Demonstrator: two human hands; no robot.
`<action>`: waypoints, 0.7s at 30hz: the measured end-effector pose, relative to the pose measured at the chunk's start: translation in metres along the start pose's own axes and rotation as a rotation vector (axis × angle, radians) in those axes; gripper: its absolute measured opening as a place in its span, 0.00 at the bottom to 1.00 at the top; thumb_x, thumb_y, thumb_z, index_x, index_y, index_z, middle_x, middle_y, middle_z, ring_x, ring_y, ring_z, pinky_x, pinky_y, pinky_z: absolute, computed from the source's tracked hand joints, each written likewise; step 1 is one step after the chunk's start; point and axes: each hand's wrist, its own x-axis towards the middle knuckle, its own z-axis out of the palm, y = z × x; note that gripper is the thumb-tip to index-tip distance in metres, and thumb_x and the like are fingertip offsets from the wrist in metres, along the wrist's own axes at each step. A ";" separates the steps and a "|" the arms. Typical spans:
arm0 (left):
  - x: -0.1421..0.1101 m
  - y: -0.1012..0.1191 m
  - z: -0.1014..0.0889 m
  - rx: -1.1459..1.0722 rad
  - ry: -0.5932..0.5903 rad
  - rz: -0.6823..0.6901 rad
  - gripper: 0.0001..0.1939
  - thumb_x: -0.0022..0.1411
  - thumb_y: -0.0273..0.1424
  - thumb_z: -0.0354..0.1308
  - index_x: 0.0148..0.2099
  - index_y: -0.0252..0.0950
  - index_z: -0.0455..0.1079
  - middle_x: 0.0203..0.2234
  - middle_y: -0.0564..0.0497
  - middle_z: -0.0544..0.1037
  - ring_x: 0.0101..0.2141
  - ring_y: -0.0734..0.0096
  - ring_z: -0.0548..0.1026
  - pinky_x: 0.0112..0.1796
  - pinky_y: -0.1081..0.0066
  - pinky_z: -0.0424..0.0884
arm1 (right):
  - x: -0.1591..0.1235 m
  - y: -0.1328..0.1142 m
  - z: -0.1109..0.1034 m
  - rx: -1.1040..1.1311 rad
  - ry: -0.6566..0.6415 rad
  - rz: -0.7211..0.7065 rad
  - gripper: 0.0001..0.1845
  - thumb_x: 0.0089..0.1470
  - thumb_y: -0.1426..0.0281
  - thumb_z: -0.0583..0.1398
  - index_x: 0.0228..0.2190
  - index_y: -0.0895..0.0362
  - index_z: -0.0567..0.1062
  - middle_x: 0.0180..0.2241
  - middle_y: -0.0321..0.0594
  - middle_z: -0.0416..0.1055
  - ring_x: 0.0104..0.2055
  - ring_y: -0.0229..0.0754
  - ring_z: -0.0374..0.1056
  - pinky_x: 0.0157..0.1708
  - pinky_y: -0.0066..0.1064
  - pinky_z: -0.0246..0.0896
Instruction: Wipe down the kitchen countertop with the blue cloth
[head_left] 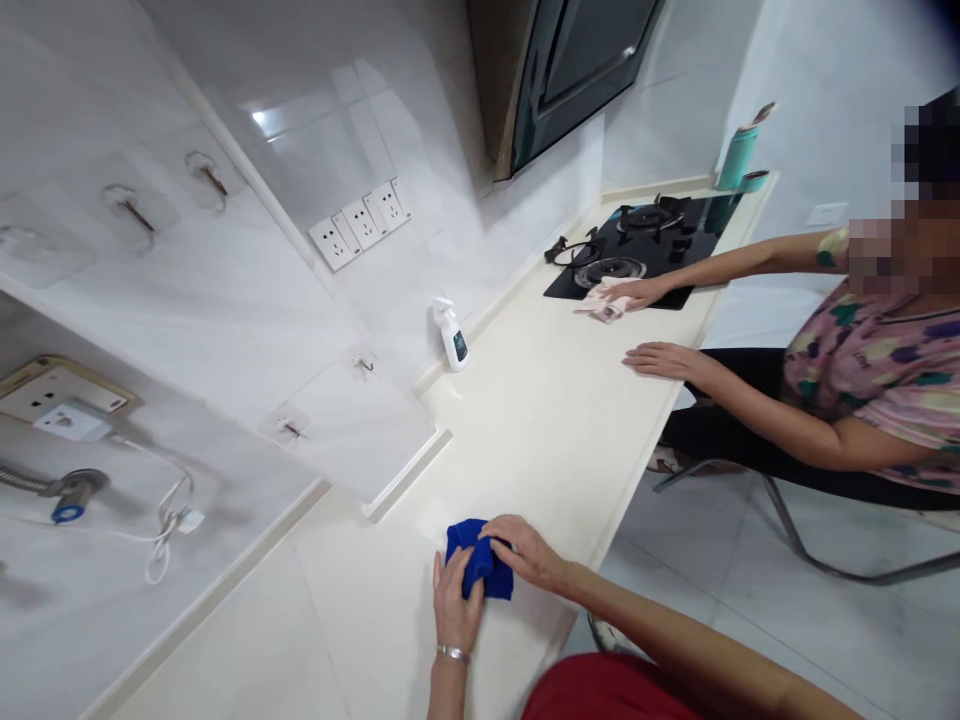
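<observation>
Blue cloth (480, 566) held between the left hand (456, 603) and right hand (527, 552), both grips closed on it near the front edge of the tabletop (525, 430); a slackened grip could let a loose fold slip and drop over that edge.

- This was a home kitchen.
- A black glass gas hob (701, 225) was set into the cream stone counter (525, 440).
- A dark angled range hood (581, 85) hung above.
- White wall sockets (360, 225) lined the glossy white tiled wall (315, 130).
</observation>
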 end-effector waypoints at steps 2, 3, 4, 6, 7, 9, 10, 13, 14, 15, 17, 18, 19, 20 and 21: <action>0.012 0.005 -0.016 -0.116 -0.041 -0.084 0.19 0.64 0.34 0.49 0.53 0.38 0.72 0.49 0.44 0.80 0.51 0.61 0.76 0.58 0.52 0.68 | 0.005 -0.001 0.000 0.036 0.021 0.030 0.14 0.64 0.66 0.52 0.46 0.53 0.74 0.45 0.45 0.75 0.49 0.44 0.69 0.53 0.42 0.63; 0.018 0.009 -0.025 -0.165 -0.048 -0.121 0.18 0.64 0.35 0.49 0.52 0.38 0.72 0.47 0.44 0.80 0.49 0.62 0.77 0.54 0.57 0.72 | 0.005 -0.001 0.001 0.046 0.018 0.036 0.15 0.62 0.65 0.54 0.48 0.54 0.73 0.47 0.45 0.74 0.50 0.45 0.69 0.54 0.42 0.63; 0.024 0.013 -0.034 -0.200 -0.043 -0.152 0.18 0.63 0.36 0.49 0.51 0.38 0.73 0.45 0.45 0.81 0.46 0.63 0.78 0.50 0.60 0.74 | 0.005 0.000 0.003 0.055 0.003 0.053 0.18 0.60 0.64 0.56 0.51 0.54 0.71 0.49 0.46 0.73 0.52 0.46 0.68 0.55 0.42 0.62; 0.034 0.022 -0.051 -0.225 -0.009 -0.189 0.17 0.63 0.38 0.49 0.46 0.37 0.73 0.39 0.48 0.82 0.39 0.65 0.79 0.44 0.64 0.76 | 0.002 0.003 0.009 0.076 -0.047 0.124 0.26 0.54 0.63 0.60 0.54 0.56 0.68 0.52 0.48 0.71 0.52 0.48 0.67 0.54 0.42 0.63; 0.039 0.025 -0.058 -0.218 0.018 -0.202 0.17 0.63 0.40 0.48 0.43 0.37 0.73 0.35 0.49 0.82 0.36 0.66 0.79 0.40 0.65 0.76 | 0.001 0.004 0.013 0.082 -0.076 0.166 0.26 0.53 0.62 0.60 0.53 0.57 0.69 0.50 0.47 0.73 0.50 0.48 0.69 0.51 0.41 0.65; 0.050 0.027 -0.071 -0.187 0.078 -0.222 0.18 0.64 0.42 0.47 0.38 0.36 0.73 0.28 0.51 0.81 0.29 0.67 0.77 0.34 0.67 0.75 | 0.003 0.006 0.020 0.085 -0.125 0.222 0.17 0.55 0.61 0.57 0.43 0.57 0.75 0.37 0.43 0.76 0.38 0.44 0.71 0.40 0.35 0.68; 0.055 0.026 -0.078 -0.169 0.105 -0.225 0.18 0.63 0.43 0.47 0.37 0.37 0.73 0.26 0.52 0.80 0.28 0.67 0.76 0.32 0.68 0.74 | 0.007 0.006 0.022 0.085 -0.140 0.227 0.14 0.57 0.62 0.55 0.36 0.57 0.75 0.31 0.39 0.75 0.31 0.42 0.70 0.34 0.32 0.67; 0.074 0.020 -0.104 -0.115 0.178 -0.226 0.16 0.61 0.41 0.50 0.39 0.37 0.74 0.25 0.53 0.80 0.26 0.67 0.76 0.32 0.67 0.74 | 0.032 0.000 0.024 0.100 -0.151 0.190 0.18 0.61 0.62 0.51 0.28 0.56 0.74 0.23 0.35 0.71 0.24 0.38 0.66 0.26 0.27 0.62; 0.080 0.018 -0.116 -0.103 0.197 -0.217 0.16 0.60 0.40 0.51 0.40 0.38 0.75 0.28 0.52 0.82 0.28 0.66 0.77 0.33 0.67 0.75 | 0.044 -0.002 0.023 0.106 -0.143 0.170 0.18 0.62 0.62 0.50 0.30 0.56 0.75 0.25 0.35 0.73 0.26 0.38 0.67 0.27 0.27 0.63; 0.085 0.017 -0.128 -0.089 0.214 -0.189 0.16 0.60 0.39 0.51 0.42 0.38 0.75 0.31 0.51 0.83 0.30 0.66 0.79 0.36 0.66 0.76 | 0.056 -0.005 0.021 0.110 -0.130 0.146 0.17 0.63 0.63 0.50 0.33 0.56 0.76 0.28 0.36 0.75 0.28 0.39 0.68 0.30 0.28 0.65; 0.092 0.015 -0.152 -0.044 0.230 -0.067 0.16 0.60 0.34 0.51 0.46 0.39 0.76 0.38 0.51 0.83 0.38 0.65 0.81 0.42 0.66 0.77 | 0.079 -0.009 0.015 0.109 -0.092 0.095 0.17 0.63 0.65 0.50 0.42 0.55 0.76 0.38 0.39 0.77 0.38 0.42 0.72 0.42 0.33 0.68; 0.092 0.014 -0.162 -0.010 0.228 0.023 0.16 0.61 0.31 0.51 0.48 0.40 0.75 0.41 0.51 0.83 0.41 0.66 0.81 0.45 0.67 0.77 | 0.087 -0.009 0.013 0.108 -0.073 0.075 0.18 0.63 0.66 0.50 0.47 0.54 0.75 0.44 0.41 0.77 0.45 0.44 0.71 0.49 0.37 0.66; 0.089 0.014 -0.169 0.032 0.217 0.124 0.18 0.61 0.29 0.51 0.50 0.41 0.75 0.44 0.52 0.83 0.44 0.67 0.80 0.48 0.67 0.77 | 0.091 -0.007 0.011 0.098 -0.056 0.053 0.19 0.62 0.68 0.50 0.50 0.53 0.74 0.49 0.42 0.75 0.52 0.45 0.69 0.56 0.41 0.61; 0.084 0.013 -0.172 0.076 0.199 0.225 0.19 0.62 0.27 0.50 0.53 0.42 0.73 0.45 0.52 0.82 0.46 0.69 0.79 0.50 0.68 0.76 | 0.090 -0.004 0.010 0.072 -0.043 0.025 0.21 0.60 0.70 0.51 0.53 0.52 0.72 0.53 0.42 0.73 0.57 0.47 0.65 0.61 0.46 0.54; 0.075 0.011 -0.169 0.120 0.175 0.313 0.20 0.63 0.25 0.50 0.55 0.43 0.72 0.47 0.52 0.81 0.48 0.70 0.79 0.51 0.69 0.75 | 0.085 0.000 0.010 0.030 -0.040 -0.009 0.23 0.59 0.72 0.51 0.54 0.52 0.72 0.56 0.43 0.71 0.61 0.48 0.61 0.64 0.50 0.48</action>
